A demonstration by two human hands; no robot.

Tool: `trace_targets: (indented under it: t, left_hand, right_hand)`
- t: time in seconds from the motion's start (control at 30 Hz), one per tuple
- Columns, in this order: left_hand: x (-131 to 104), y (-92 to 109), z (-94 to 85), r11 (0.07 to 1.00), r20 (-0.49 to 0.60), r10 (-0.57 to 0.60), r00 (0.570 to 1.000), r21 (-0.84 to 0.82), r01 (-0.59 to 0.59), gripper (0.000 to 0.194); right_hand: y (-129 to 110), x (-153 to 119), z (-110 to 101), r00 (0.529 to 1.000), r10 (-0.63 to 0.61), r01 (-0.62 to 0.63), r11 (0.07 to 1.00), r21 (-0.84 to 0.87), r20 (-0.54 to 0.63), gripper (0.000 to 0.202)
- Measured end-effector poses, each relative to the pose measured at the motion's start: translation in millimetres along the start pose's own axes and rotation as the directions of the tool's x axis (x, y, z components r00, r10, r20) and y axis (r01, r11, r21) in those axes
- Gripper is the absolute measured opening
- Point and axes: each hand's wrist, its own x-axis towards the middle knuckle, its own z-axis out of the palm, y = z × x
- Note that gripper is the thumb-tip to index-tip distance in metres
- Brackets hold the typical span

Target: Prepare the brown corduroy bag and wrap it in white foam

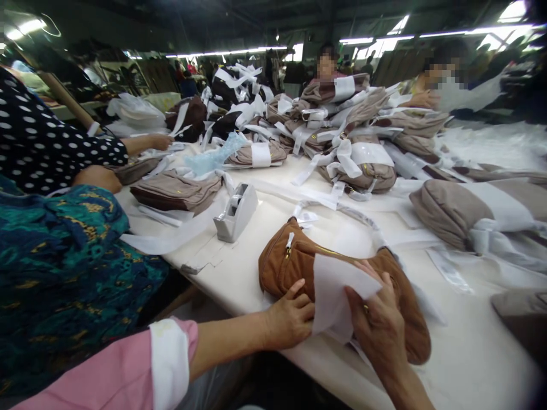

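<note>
A brown shoulder bag with a gold zipper lies on the white table near its front edge, its strap wrapped in pale material and curving behind it. Over the bag's middle is a piece of thin white paper. My left hand rests against the paper's left side and the front of the bag, fingers bent, thumb raised apart. On the right, my right hand pinches the paper's right part between thumb and fingers, above the bag. The lower end of the paper passes partly behind my hands.
A grey tape dispenser stands behind the bag, to the left. Further back are piled taupe bags with white wraps. More taupe bags lie at right. At left, a person in a teal patterned top and a polka-dot sleeve are close.
</note>
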Motion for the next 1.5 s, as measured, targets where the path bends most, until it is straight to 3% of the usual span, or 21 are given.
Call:
trace_targets:
  t: [0.1,0.2,0.4,0.57,0.63,0.7,0.77,0.87,1.03,1.17,1.27,1.3,1.37,1.43,1.5]
  left_hand:
    - [0.4,3.7,-0.5,0.99,-0.106,-0.066,0.992,-0.129,0.052,0.021]
    - [7.6,8.7,2.2,0.969,-0.214,-0.21,0.954,-0.174,0.174,0.031]
    - [26.3,11.4,3.8,0.91,-0.294,-0.406,0.865,-0.223,0.35,0.047]
    - [30.5,12.8,2.1,0.862,-0.2,-0.488,0.849,-0.262,0.434,0.048]
    - [30.2,13.4,2.9,0.853,-0.157,-0.5,0.852,-0.262,0.452,0.051]
    - [30.2,13.1,3.6,0.843,-0.118,-0.51,0.852,-0.263,0.468,0.053]
    - [31.2,12.2,3.5,0.834,-0.087,-0.518,0.851,-0.274,0.479,0.052]
    - [34.1,11.5,3.1,0.82,-0.041,-0.52,0.853,-0.302,0.486,0.048]
    - [37.2,6.1,-5.3,0.79,0.029,-0.527,0.85,-0.353,0.502,0.049]
    - [38.2,-27.8,-35.6,0.768,0.03,-0.459,0.888,-0.488,0.414,0.042]
    - [36.3,-57.6,-49.6,0.784,-0.102,-0.538,0.837,-0.424,0.453,0.037]
    - [33.2,-62.8,-47.1,0.808,-0.131,-0.546,0.827,-0.343,0.479,0.039]
    - [21.2,-62.4,-31.4,0.868,-0.109,-0.484,0.868,-0.19,0.46,0.046]
    - [2.9,-51.0,-10.8,0.909,-0.042,-0.403,0.914,-0.137,0.395,0.052]
    - [-14.4,-37.7,1.3,0.921,-0.044,-0.377,0.925,-0.127,0.369,0.054]
  right_hand:
    - [17.6,6.2,28.2,0.989,0.142,-0.146,0.984,-0.101,-0.045,0.019]
    - [27.6,3.6,41.0,0.97,0.242,-0.244,0.958,-0.154,-0.031,0.015]
    - [25.7,15.3,42.7,0.968,0.252,-0.227,0.868,-0.442,-0.002,0.018]
    - [19.2,21.9,44.7,0.974,0.167,-0.224,0.804,-0.55,-0.152,0.064]
    - [19.1,21.0,44.0,0.991,0.045,-0.111,0.806,-0.581,-0.128,0.058]
    - [21.2,19.9,43.5,0.997,-0.071,0.06,0.854,-0.516,-0.001,0.044]
    - [23.5,21.1,44.1,0.99,-0.098,0.132,0.908,-0.397,0.106,0.034]
    - [21.7,30.3,46.5,0.98,0.033,0.043,0.927,-0.374,0.194,0.034]
    - [11.0,51.7,49.2,0.907,0.269,-0.086,0.871,-0.483,0.323,0.029]
    - [9.6,56.0,49.5,0.889,0.324,-0.121,0.848,-0.516,0.323,0.028]
    - [9.5,52.5,48.3,0.892,0.325,-0.129,0.849,-0.512,0.314,0.029]
    - [8.8,50.8,47.6,0.894,0.323,-0.129,0.85,-0.511,0.311,0.029]
    - [7.0,47.0,45.9,0.898,0.315,-0.125,0.853,-0.507,0.307,0.029]
    - [5.2,43.4,44.5,0.907,0.29,-0.112,0.865,-0.488,0.306,0.029]
    - [4.6,40.5,43.8,0.919,0.267,-0.107,0.876,-0.47,0.289,0.029]
